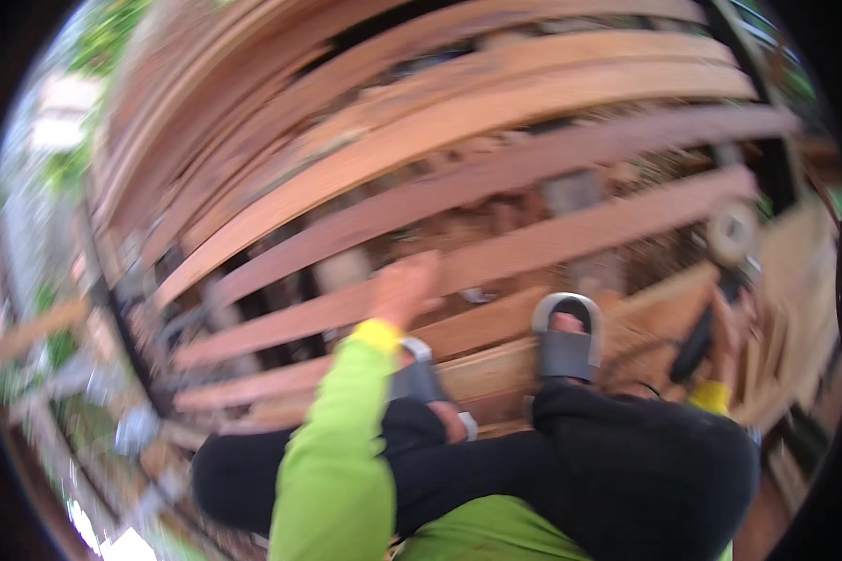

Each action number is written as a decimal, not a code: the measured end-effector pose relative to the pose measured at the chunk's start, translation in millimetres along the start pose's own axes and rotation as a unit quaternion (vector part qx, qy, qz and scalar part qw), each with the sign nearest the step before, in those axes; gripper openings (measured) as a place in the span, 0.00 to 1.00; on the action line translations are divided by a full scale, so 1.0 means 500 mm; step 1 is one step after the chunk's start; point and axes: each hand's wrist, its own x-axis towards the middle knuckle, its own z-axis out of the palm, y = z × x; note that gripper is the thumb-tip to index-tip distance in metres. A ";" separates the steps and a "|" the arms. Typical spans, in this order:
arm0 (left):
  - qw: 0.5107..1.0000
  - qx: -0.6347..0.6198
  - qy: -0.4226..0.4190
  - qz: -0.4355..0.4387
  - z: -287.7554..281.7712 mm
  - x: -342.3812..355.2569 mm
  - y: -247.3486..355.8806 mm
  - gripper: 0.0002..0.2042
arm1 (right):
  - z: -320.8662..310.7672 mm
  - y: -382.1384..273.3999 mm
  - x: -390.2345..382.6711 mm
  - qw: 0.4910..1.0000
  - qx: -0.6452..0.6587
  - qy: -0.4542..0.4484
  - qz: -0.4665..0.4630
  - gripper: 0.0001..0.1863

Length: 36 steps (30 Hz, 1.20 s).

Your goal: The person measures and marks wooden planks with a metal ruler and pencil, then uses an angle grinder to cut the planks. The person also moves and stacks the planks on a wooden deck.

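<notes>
Across the second-nearest reddish wooden plank point(552, 232) lies my left hand point(407, 288), its fingers closed over the wood and somewhat smeared by motion. At the right, my right hand point(734, 323) is closed around a power tool that looks like an angle grinder point(694, 344). It has a black body and a pale round disc point(732, 231) at its far end. The disc stands beside the right end of that same plank. Part of my right hand's grip is hidden by the tool and blur.
Several more planks point(496, 110) lie in spaced rows ahead, with brown debris in the gaps. My sandalled feet point(569, 341) stand on the nearest boards. A dark cord point(641, 351) runs near the grinder. Dark metal posts point(772, 168) edge the right; plants and clutter lie left.
</notes>
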 end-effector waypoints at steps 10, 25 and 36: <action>0.997 0.039 -0.061 -0.019 0.000 0.077 0.099 0.42 | -0.018 -0.111 -0.034 0.989 0.125 0.006 0.079 0.22; 0.991 0.059 -0.119 -0.035 -0.026 0.075 0.055 0.41 | 0.014 -0.124 -0.033 0.991 0.091 -0.035 0.089 0.27; 0.993 0.063 -0.085 -0.051 -0.018 0.098 0.133 0.41 | 0.032 -0.143 -0.021 0.995 0.058 -0.078 -0.008 0.28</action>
